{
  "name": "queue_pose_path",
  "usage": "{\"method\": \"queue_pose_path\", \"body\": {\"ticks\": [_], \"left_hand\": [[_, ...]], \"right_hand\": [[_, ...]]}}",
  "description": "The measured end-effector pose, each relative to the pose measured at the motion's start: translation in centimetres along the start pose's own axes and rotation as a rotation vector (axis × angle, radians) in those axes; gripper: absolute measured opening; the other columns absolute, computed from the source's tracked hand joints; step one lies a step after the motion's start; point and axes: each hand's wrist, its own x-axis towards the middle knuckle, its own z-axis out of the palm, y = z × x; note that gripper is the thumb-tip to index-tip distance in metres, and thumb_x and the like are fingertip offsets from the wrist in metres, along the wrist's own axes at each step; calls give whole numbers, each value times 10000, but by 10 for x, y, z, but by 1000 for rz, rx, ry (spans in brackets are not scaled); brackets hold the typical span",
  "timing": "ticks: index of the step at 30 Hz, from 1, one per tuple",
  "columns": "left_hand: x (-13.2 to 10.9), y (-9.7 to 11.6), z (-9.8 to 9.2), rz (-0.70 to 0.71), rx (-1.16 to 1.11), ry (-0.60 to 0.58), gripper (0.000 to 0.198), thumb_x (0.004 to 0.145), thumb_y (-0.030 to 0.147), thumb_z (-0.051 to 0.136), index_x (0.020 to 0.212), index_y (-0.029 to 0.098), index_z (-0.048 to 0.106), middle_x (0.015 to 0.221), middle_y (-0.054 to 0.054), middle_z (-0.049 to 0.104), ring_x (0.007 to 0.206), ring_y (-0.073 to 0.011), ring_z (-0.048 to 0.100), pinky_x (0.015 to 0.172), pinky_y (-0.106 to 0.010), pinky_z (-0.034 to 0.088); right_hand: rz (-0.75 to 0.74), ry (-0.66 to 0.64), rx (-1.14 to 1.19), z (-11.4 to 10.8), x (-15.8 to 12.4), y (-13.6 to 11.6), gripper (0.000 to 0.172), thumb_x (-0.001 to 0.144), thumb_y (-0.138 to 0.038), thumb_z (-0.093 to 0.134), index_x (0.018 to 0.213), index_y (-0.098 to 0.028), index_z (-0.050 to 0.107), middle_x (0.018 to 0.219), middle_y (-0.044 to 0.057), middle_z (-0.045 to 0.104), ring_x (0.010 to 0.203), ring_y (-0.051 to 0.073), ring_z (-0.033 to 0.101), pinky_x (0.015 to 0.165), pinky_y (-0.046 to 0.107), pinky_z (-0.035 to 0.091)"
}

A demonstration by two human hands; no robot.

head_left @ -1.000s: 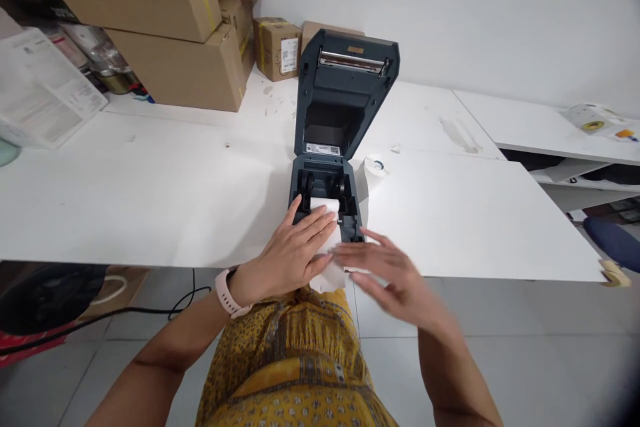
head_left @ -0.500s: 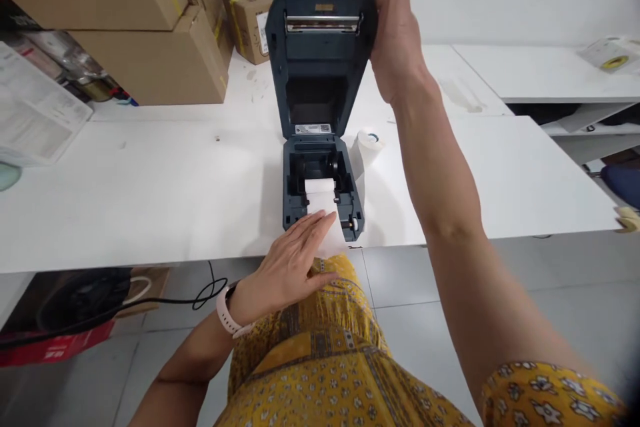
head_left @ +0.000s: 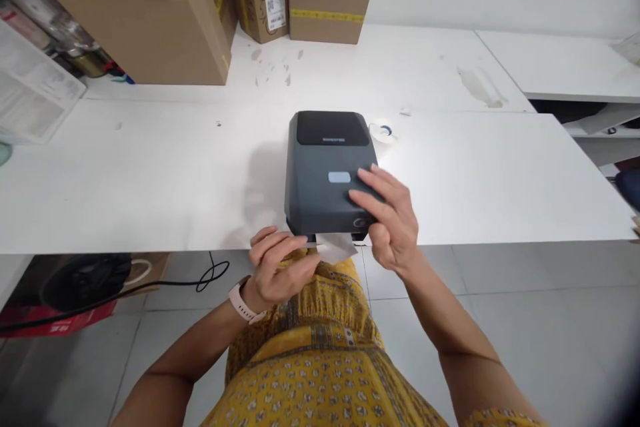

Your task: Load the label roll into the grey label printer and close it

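Note:
A dark grey-blue label printer (head_left: 320, 200) sits at the front edge of the white table, its lid lowered. White label paper (head_left: 335, 247) sticks out of its front, over the table edge. My right hand (head_left: 393, 217) rests on the lid's right front, fingers spread, thumb bent at the side. Beside the front left corner is my left hand (head_left: 283, 263), thumb and index finger apart; the thumb tip is at the paper's left edge, and I cannot tell whether it touches. Behind the printer's right side stands a paper roll (head_left: 384, 132).
Cardboard boxes (head_left: 165, 40) are stacked at the back left, with a taped box (head_left: 327, 7) against the wall. A clear plastic bin (head_left: 35, 80) stands at the far left. Black cable (head_left: 200, 285) hangs below the white table (head_left: 475, 180). Shelving (head_left: 590, 113) is at the right.
The printer's lid has swung from upright down over the paper. My right hand came down with it onto the top. My left hand moved off the paper toward the left.

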Motion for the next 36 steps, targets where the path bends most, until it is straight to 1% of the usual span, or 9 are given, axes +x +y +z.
{"method": "queue_pose_path", "body": {"ticks": [4,9,14,19,21,24,27,33,36], "left_hand": [[13,3,0,77,78,402,733,873,431,733,1507,425,365,1414,-75,559,1393,-321,448,1109,-587,470],[47,-4,2,158,-44,292,609,1002,515,450,1538,229,413,1479,-142,576,1447,-339,472,1226,-605,320],[60,-7,10,172,-61,393,453,997,351,418,1397,191,561,1364,-143,656,1402,-312,528,1166,-551,418],[37,8,2,54,-74,431,345,971,391,467,1200,212,653,1244,-122,692,1249,-307,609,1062,-528,481],[15,24,0,-73,-211,536,253,951,409,528,1005,210,676,999,-94,697,987,-263,652,874,-440,532],[-7,55,5,-375,-717,172,395,1019,360,434,686,207,583,634,-9,558,601,-153,532,587,-298,433],[0,79,17,-620,-1143,-274,496,999,515,414,655,196,572,524,29,439,471,-108,379,495,-264,312],[41,86,34,-955,-1433,-169,502,892,636,462,684,191,563,430,76,345,402,-71,224,452,-244,179],[46,86,34,-962,-1406,-77,439,872,561,514,637,191,535,420,81,323,408,-64,220,456,-239,180]], "right_hand": [[-7,-59,-90,11,-27,-4,508,1056,-362,288,1545,-375,425,1556,31,546,1479,295,477,1214,579,381],[25,35,-44,21,-32,-8,494,1072,-364,259,1499,-334,505,1529,32,580,1479,257,480,1266,548,283],[75,160,30,36,-36,-6,458,1072,-323,269,1401,-352,586,1460,3,629,1462,228,494,1255,529,291],[122,207,46,43,-36,-9,415,1060,-285,308,1276,-344,657,1401,-8,668,1418,224,537,1248,533,266],[139,229,56,44,-34,-11,406,1057,-275,312,1236,-337,671,1371,-4,685,1400,221,554,1246,533,259],[175,278,75,46,-32,-17,395,1052,-270,317,1182,-322,686,1338,5,702,1395,224,559,1241,538,261],[227,292,78,48,-31,-23,402,1054,-272,305,1153,-310,693,1337,12,703,1412,230,545,1244,553,245],[267,270,91,46,-31,-26,406,1069,-284,297,1134,-296,697,1339,18,706,1418,217,539,1244,566,220],[253,272,111,46,-32,-25,382,1070,-280,319,1144,-298,693,1342,16,704,1421,207,532,1247,557,210]]}}
